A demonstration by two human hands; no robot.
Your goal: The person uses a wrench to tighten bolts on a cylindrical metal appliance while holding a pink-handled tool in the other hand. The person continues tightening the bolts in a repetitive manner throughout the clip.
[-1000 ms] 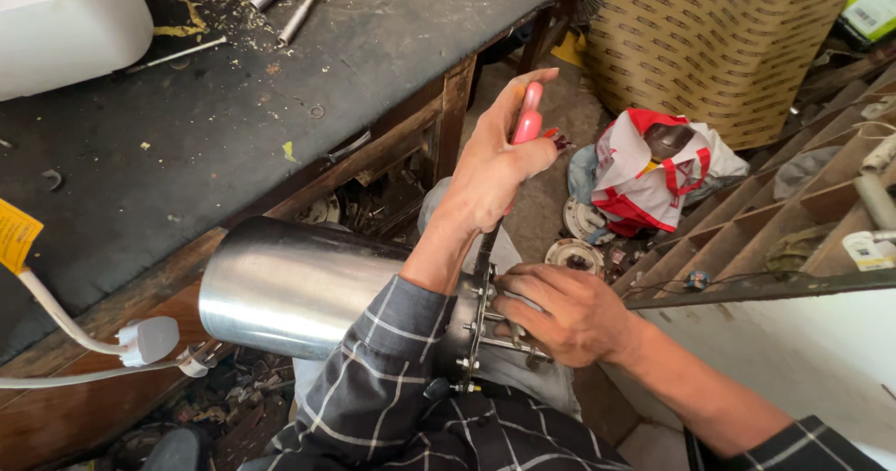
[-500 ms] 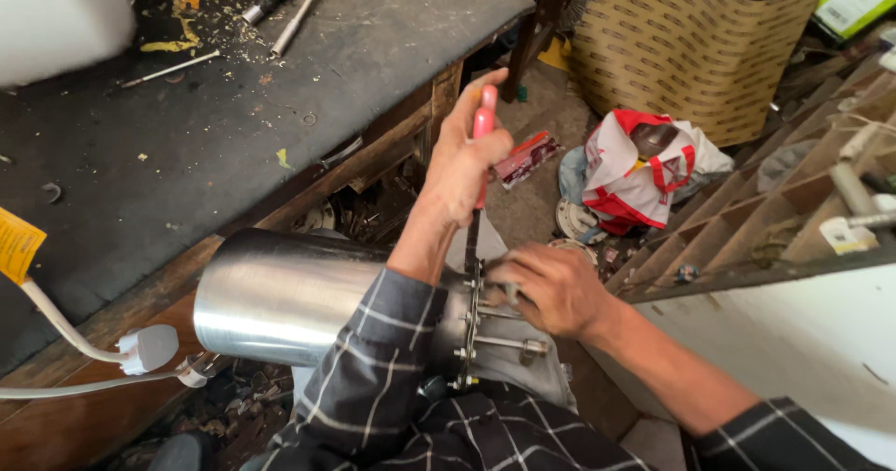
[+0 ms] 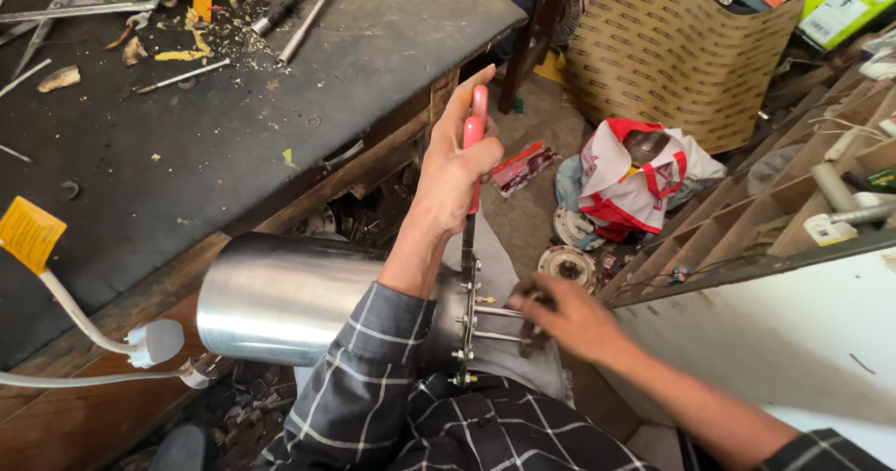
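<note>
Steel cylinder (image 3: 280, 298) lying across the lap under both arms, right hand (image 3: 569, 317) with grip closed on the bolted end fittings (image 3: 485, 326), left hand (image 3: 455, 174) above, grip clenched around a red-handled screwdriver (image 3: 474, 135) pointing down onto the flange, dark desk (image 3: 187, 154) left of it, red-and-white bag (image 3: 635, 177) beyond on the floor

Soft, even daylight fills the scene, bright enough to read detail everywhere. The steel cylinder (image 3: 280, 298) carries broad pale glare along its side. The white panel (image 3: 793, 340) at four o'clock is nearly washed out. Shadows are faint, deepest under the table (image 3: 233, 154) edge. The right hand (image 3: 569, 317) is smeared by motion blur; the left hand (image 3: 453, 177) stays sharp. Lines bow slightly toward the corners.
</note>
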